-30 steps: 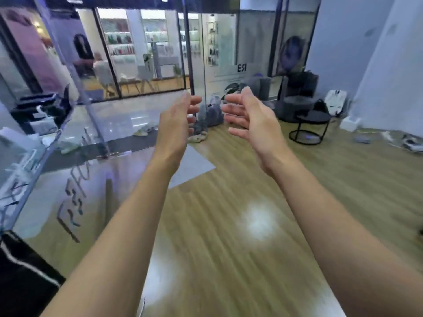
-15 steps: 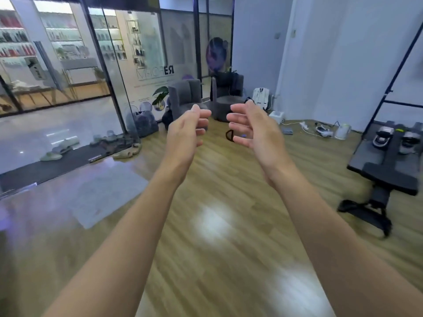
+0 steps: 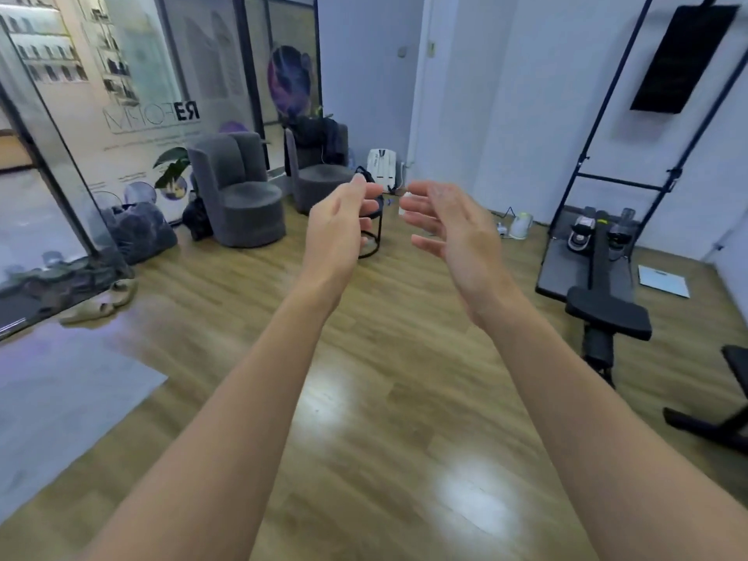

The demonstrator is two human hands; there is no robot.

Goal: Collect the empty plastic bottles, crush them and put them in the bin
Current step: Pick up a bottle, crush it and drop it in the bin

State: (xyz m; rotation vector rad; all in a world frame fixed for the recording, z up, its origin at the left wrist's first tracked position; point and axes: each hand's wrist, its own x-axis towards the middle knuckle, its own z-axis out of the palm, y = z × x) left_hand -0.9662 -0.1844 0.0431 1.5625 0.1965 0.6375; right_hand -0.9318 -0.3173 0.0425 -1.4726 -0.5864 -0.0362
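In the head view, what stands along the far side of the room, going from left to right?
Dark stuffed bag, rounded grey fabric armchair, second grey armchair, white flat pack by the wall, small pale jug, black exercise bench.

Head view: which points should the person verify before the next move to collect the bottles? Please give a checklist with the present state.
1. Left hand free: ok, fingers relaxed, holding nothing.
2. Right hand free: ok, open, holding nothing.
3. Bottle found: not ok, no plastic bottle is recognisable in this view.
4. Bin found: not ok, no bin is recognisable.
5. Obstacles noticed: ok, black bench on the right, small black table beyond the hands.
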